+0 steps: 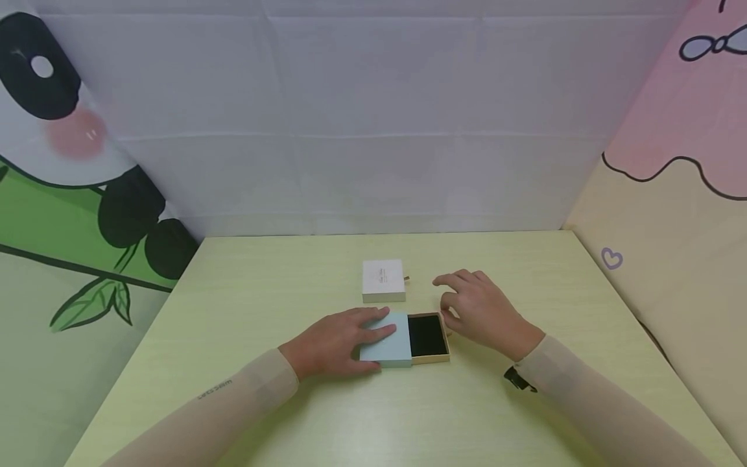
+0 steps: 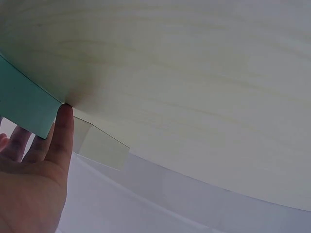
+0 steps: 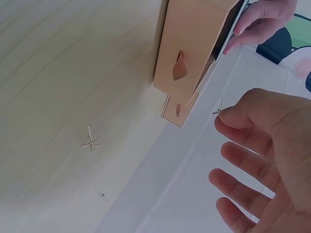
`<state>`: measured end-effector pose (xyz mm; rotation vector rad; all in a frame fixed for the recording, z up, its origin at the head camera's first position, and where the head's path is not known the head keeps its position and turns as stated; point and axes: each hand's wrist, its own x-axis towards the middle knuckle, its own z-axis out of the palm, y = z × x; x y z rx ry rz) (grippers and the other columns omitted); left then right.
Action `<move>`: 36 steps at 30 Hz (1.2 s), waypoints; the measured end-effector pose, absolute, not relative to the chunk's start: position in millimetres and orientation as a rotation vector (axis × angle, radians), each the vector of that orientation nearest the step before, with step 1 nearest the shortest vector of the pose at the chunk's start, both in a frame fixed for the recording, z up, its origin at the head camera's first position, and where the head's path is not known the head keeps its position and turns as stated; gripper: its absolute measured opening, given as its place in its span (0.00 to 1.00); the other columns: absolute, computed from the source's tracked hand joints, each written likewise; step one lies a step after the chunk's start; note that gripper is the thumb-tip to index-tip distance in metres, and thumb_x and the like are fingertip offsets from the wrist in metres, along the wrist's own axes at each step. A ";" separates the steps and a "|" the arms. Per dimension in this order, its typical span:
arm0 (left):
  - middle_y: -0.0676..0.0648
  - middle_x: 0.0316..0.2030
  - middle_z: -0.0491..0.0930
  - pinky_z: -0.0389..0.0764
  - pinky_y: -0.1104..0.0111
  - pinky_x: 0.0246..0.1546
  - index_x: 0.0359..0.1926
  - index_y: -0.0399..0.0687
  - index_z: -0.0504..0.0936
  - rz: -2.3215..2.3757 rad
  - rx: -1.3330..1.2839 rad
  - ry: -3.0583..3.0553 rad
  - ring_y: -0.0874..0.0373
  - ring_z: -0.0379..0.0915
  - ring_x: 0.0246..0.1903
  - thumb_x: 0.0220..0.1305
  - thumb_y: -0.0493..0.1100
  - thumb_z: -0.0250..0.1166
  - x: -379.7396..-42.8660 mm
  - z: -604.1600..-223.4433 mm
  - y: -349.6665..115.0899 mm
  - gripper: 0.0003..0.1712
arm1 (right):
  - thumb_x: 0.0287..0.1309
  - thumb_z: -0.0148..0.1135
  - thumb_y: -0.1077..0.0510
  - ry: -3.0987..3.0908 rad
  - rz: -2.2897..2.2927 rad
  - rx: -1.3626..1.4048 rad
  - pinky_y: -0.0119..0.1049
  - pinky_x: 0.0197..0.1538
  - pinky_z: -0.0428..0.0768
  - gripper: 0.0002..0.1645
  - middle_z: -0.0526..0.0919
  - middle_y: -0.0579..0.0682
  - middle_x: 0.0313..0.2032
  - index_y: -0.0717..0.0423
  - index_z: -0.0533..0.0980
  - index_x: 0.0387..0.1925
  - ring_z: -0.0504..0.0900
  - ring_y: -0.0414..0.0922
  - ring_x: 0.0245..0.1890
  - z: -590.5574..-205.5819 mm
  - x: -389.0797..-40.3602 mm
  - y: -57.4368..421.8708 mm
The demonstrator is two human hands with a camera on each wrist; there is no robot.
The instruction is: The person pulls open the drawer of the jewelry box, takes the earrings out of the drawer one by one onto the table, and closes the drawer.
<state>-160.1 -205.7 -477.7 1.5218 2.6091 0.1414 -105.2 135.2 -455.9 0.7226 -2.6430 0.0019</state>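
A light blue drawer box (image 1: 399, 350) lies on the table with its tan inner tray (image 1: 430, 359) slid partly out to the right, showing a black lining. My left hand (image 1: 335, 340) holds the box's sleeve, thumb along the front edge and fingers over the top and back. My right hand (image 1: 481, 311) hovers just right of the tray. In the right wrist view its thumb and index finger pinch a tiny metal piece with a thin pin (image 3: 218, 110); the other fingers are spread. A small star-shaped piece (image 3: 90, 143) and a smaller spiky one (image 3: 102, 195) lie on the table.
Behind the blue box stands a white box (image 1: 383, 280) with printing on top and a tab on its right side. The pale wooden table (image 1: 262, 285) ends at a white cloth backdrop (image 1: 373, 162). Printed panels (image 1: 665, 240) flank both sides.
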 end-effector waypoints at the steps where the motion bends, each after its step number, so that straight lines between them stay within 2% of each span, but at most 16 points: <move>1: 0.49 0.92 0.70 0.84 0.49 0.83 0.91 0.68 0.73 0.141 1.520 2.610 0.46 0.72 0.89 0.80 0.66 0.75 -160.0 -477.7 -205.8 0.45 | 0.67 0.85 0.57 -2.643 0.005 0.721 0.50 0.60 0.92 0.06 0.96 0.52 0.62 0.48 0.94 0.32 0.92 0.54 0.61 -455.9 -105.1 135.5; 22: 0.49 0.92 0.69 0.84 0.48 0.83 0.91 0.68 0.73 0.145 1.500 2.610 0.45 0.72 0.89 0.80 0.66 0.75 -159.1 -477.7 -205.7 0.45 | 0.68 0.83 0.58 -2.672 0.013 0.701 0.53 0.62 0.93 0.07 0.95 0.53 0.63 0.48 0.93 0.31 0.92 0.55 0.61 -458.8 -104.7 141.7; 36: 0.49 0.93 0.68 0.84 0.47 0.84 0.91 0.68 0.73 0.138 1.495 2.609 0.45 0.71 0.89 0.81 0.66 0.74 -158.3 -476.9 -206.0 0.45 | 0.65 0.83 0.61 -2.639 0.020 0.712 0.50 0.57 0.91 0.08 0.96 0.52 0.61 0.48 0.92 0.30 0.92 0.56 0.59 -459.4 -103.2 145.3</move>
